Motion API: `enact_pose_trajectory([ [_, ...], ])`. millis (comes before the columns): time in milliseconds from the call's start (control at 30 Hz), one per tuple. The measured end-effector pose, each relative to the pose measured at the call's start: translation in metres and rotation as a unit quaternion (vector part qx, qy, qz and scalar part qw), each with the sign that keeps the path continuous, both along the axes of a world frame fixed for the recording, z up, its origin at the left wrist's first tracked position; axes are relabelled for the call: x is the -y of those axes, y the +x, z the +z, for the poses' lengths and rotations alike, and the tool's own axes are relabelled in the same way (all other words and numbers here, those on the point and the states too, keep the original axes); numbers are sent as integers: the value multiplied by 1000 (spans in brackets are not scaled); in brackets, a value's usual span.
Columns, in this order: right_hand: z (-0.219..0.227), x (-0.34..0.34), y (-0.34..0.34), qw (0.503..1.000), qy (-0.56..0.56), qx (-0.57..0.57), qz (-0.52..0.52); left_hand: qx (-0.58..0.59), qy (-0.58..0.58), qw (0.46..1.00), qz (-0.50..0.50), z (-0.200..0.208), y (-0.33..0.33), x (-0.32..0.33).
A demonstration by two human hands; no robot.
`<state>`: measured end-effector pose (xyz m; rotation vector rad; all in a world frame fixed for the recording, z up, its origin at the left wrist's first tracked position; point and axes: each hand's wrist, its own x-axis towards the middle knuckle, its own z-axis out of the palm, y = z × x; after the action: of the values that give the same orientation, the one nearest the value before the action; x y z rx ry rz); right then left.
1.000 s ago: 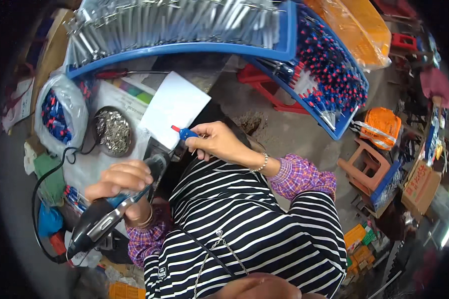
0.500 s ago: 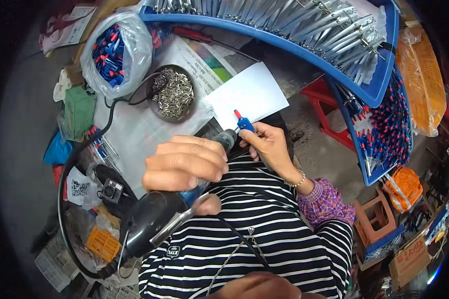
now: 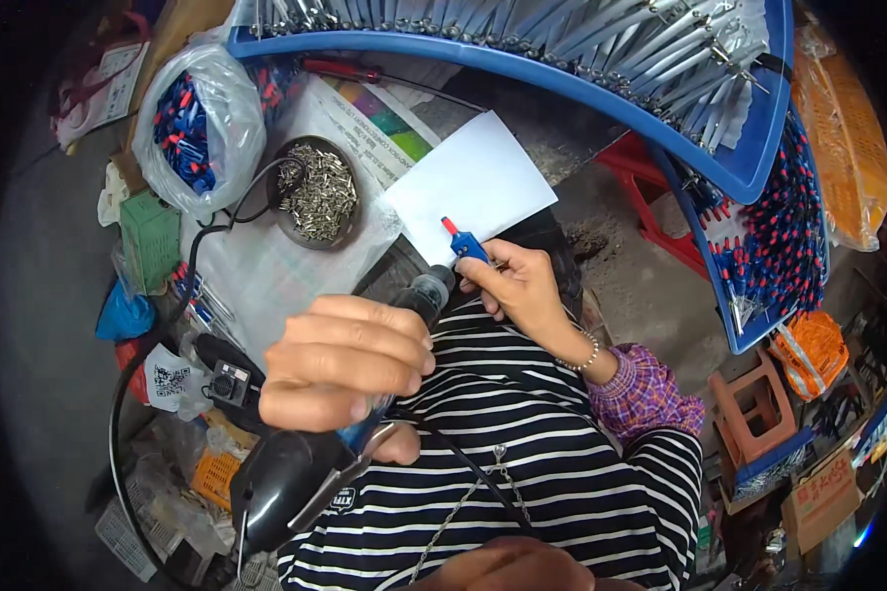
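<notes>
My left hand (image 3: pixel 350 360) is wrapped round a corded electric screwdriver (image 3: pixel 291 478) with a black rear housing and a bluish, partly see-through body. Its nose points up and right, close against a small blue plastic piece with a red tip (image 3: pixel 470 248). The fingers and thumb of my right hand (image 3: pixel 517 286) pinch that piece; whether the bit touches a screw in it is hidden. Just beyond lies a sheet of white paper (image 3: pixel 478 182). To the left stands a dark bowl (image 3: pixel 351 223) of small silvery metal parts (image 3: pixel 320 187).
A plastic bag (image 3: pixel 237 118) of blue-and-red pieces stands far left. Across the far side is a blue tray (image 3: pixel 414 44) of long metal parts. A second blue tray (image 3: pixel 734 345) with red-tipped pieces sits right, near a red stool (image 3: pixel 650 202). The black cable (image 3: pixel 118 394) loops at left.
The view has shifted a little, and the surroundings sit slightly differently in it. The screwdriver stands a bit steeper, with its nose still beside the blue piece. Both hands keep their holds.
</notes>
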<state>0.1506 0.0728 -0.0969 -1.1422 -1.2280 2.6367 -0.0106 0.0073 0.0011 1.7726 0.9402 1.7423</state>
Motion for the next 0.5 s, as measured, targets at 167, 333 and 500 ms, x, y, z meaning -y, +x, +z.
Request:
enact_pose_trajectory([
  [167, -3, 1, 2, 1000, 18, 8, -8, -5, -13, 1000, -11, -9, -3, -6],
  [333, -2, 1, 2, 1000, 23, 6, 3, 2, -35, 999, 1, 1, -1, -3],
  [500, -1, 1, 2, 1000, 27, 8, 1, 44, -40, 998, -4, 4, 2, -1],
])
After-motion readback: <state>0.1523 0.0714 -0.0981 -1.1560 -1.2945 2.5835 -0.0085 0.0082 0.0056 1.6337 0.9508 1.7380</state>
